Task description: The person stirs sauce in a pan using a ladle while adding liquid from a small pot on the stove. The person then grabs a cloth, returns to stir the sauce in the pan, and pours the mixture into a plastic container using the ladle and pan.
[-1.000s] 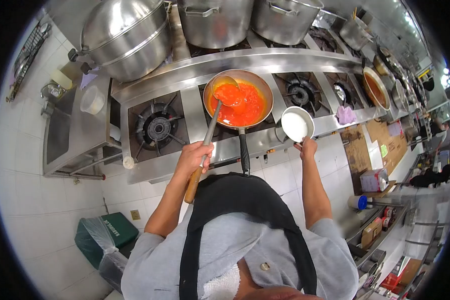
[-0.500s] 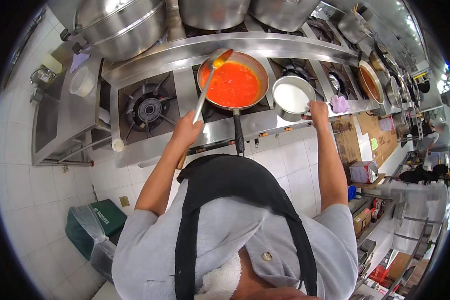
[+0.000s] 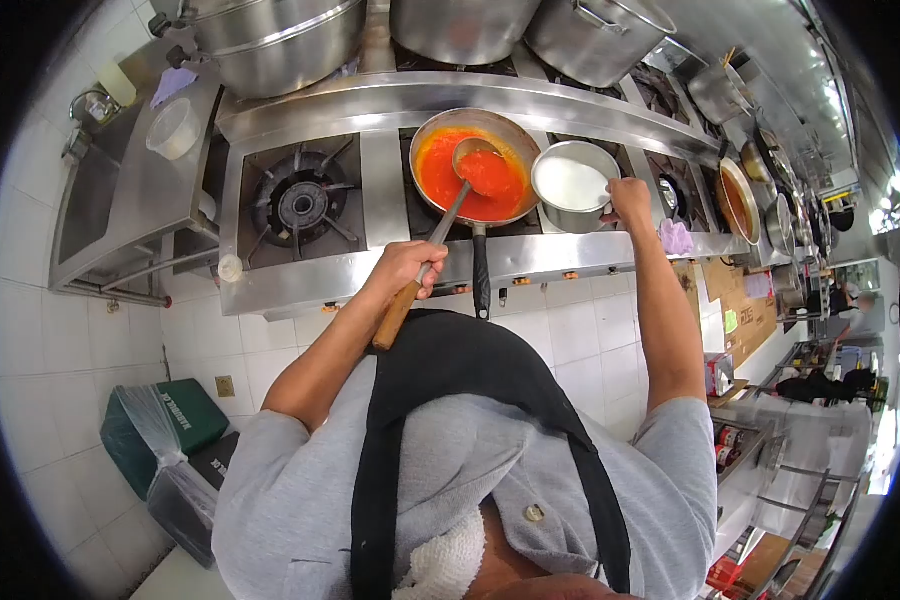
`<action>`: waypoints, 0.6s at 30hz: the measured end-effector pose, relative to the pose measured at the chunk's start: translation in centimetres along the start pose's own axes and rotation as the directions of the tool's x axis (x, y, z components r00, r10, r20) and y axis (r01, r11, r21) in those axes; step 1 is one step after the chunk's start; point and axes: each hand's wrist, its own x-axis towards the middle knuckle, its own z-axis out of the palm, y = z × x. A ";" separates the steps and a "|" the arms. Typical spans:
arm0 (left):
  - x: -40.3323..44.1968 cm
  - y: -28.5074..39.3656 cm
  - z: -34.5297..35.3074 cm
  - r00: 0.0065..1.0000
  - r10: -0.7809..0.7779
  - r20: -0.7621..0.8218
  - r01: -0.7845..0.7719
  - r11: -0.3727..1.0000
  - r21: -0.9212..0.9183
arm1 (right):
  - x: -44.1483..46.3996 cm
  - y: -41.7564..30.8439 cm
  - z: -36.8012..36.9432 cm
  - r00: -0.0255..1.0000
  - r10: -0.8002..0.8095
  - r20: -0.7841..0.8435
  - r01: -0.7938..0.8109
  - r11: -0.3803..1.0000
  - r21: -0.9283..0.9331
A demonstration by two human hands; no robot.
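My left hand is wrapped round the wooden-handled end of a metal ladle. The ladle's bowl is down in the frying pan, among red-orange sauce. The pan sits on a burner, its black handle pointing toward me. At the pan's right side is a metal saucepan with white liquid in it. My right hand grips the saucepan at its right side; the fingers partly hide its handle. Whether the saucepan rests on the stove or is lifted, I cannot tell.
Left of the pan is a bare burner. Large steel pots line the back. A pink cloth lies on the front edge at right, near a wide pan of orange-brown liquid. A clear plastic tub stands on the left counter.
The ladle's bowl has gone from the pan's upper left rim down into the sauce at its middle. The saucepan has shifted left, closer to the pan. The camera view has turned slightly.
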 end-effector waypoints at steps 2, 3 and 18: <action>-1.3 1.0 0.6 0.999 0.017 -0.031 -0.014 0.997 0.075 | -0.4 -1.3 0.0 1.000 0.020 0.000 -0.020 1.000 0.001; -1.9 1.6 0.8 0.999 0.028 -0.044 -0.023 0.993 0.115 | 0.5 -0.9 0.1 1.000 -0.018 0.008 0.018 0.999 -0.046; -3.7 5.9 -0.4 0.927 0.355 -0.118 -0.245 0.814 0.526 | 1.5 -4.3 1.2 0.997 -0.078 0.025 0.081 0.988 -0.132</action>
